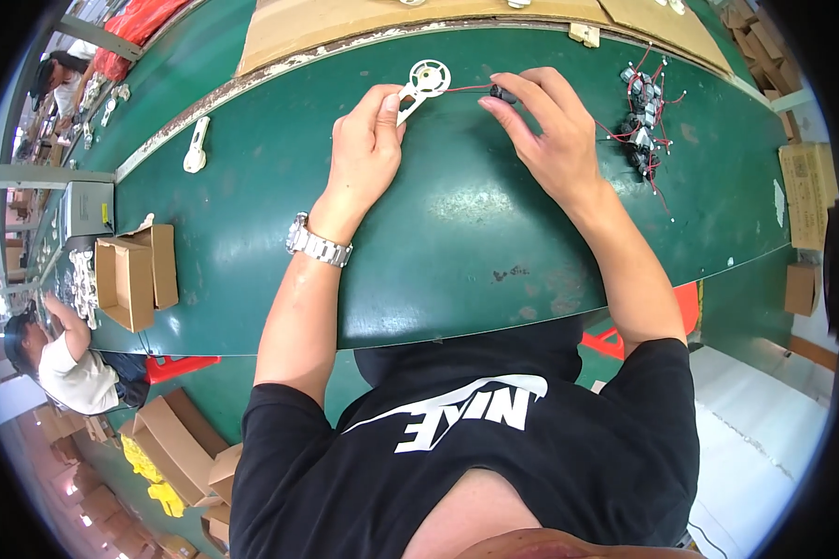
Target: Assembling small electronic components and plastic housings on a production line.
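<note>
My left hand [368, 140] pinches the handle of a white plastic part [426, 80] with a round ring head, held just above the green table [438, 242]. A thin red wire [464, 88] runs from that part to a small black component [502, 93] gripped between the thumb and fingers of my right hand [545, 130]. A metal watch [319, 244] sits on my left wrist.
A pile of small motors with red wires [643, 126] lies at the right. Another white plastic part [196, 146] lies at the left. An open cardboard box [135, 279] stands on the table's left edge. Cardboard sheets [345, 23] lie beyond. Another person [65, 363] works at lower left.
</note>
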Action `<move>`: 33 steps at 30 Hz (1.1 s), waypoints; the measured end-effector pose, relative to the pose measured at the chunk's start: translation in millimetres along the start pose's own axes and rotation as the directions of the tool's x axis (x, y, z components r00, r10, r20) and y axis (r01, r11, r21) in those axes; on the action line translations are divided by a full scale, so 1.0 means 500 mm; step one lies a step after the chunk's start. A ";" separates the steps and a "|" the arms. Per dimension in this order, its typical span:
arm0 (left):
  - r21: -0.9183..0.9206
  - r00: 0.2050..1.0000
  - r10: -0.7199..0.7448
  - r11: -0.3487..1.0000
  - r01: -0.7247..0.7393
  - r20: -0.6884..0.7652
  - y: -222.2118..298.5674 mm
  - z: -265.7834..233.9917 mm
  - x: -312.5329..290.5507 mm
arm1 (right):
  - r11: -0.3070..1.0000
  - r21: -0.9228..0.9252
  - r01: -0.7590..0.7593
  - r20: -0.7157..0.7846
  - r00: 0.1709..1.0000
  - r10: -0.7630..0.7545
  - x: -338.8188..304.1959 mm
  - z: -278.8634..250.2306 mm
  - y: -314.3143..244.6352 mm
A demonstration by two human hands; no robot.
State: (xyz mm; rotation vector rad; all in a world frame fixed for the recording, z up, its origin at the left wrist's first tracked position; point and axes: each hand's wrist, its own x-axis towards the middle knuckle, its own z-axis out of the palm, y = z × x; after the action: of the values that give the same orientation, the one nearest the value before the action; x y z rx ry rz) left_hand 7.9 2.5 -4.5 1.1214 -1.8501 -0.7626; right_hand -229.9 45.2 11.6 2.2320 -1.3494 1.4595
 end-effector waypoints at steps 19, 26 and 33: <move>0.212 0.952 0.277 0.930 -0.299 0.127 0.035 0.022 -0.017 | 0.973 0.228 -0.040 0.154 0.988 0.005 -0.017 0.019 -0.014; 0.116 0.991 0.040 0.992 -0.055 0.129 0.042 0.020 -0.019 | 0.969 0.165 -0.184 0.209 0.967 0.148 -0.021 0.018 -0.021; 0.088 0.988 -0.050 0.995 0.037 0.149 0.046 0.012 -0.019 | 0.999 -0.036 -0.026 0.257 0.966 0.034 -0.009 0.005 -0.038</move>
State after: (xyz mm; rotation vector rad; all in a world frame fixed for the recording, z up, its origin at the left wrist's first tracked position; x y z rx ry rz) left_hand -4.2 21.2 7.9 1.1893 -2.0064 -0.8195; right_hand -214.7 57.5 12.7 2.4581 -1.4725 1.1766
